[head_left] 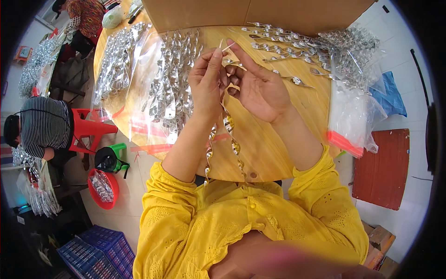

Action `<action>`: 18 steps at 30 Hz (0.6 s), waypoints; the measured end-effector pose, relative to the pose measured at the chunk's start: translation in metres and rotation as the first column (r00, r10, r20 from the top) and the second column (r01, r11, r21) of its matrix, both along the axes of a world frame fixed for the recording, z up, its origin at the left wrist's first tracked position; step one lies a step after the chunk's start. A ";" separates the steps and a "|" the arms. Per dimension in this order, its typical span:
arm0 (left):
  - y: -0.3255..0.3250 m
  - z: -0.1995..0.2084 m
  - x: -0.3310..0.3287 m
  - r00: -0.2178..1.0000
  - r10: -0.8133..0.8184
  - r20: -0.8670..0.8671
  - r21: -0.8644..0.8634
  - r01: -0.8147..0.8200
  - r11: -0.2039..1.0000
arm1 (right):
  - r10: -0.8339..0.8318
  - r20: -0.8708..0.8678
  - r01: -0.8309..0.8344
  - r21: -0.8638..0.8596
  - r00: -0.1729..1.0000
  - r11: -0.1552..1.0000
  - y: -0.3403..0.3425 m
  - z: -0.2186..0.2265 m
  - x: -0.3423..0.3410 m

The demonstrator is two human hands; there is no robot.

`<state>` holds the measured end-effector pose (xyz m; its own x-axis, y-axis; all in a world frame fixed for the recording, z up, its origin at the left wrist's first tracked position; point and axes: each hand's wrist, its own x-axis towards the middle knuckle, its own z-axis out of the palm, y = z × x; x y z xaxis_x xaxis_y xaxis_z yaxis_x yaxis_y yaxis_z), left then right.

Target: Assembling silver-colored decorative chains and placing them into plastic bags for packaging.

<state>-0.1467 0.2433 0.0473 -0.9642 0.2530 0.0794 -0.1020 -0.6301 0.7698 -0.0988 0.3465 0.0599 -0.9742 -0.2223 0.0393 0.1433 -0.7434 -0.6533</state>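
Observation:
Over the round wooden table, my left hand is closed, its thumb and index finger pinching a thin white string whose ends stick up between my hands. My right hand faces it; its index finger stretches up by the string and its other fingers curl in. Shiny silver twisted strips hang from between my hands toward the table's front edge, one longer strip beside another strip. Where the strips meet my fingers is partly hidden. Another twisted strip lies just right of my right hand.
Bundles of silver strips in clear bags cover the table's left; more loose strips lie at the far right. A cardboard box stands behind. Empty clear bags lie at the right edge. Left, a person sits on a red stool.

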 end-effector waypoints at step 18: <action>-0.003 0.007 0.005 0.931 -0.358 0.074 -0.095 0.364 0.927 | -0.068 -0.745 0.747 0.664 0.664 0.029 0.033 0.006 -0.009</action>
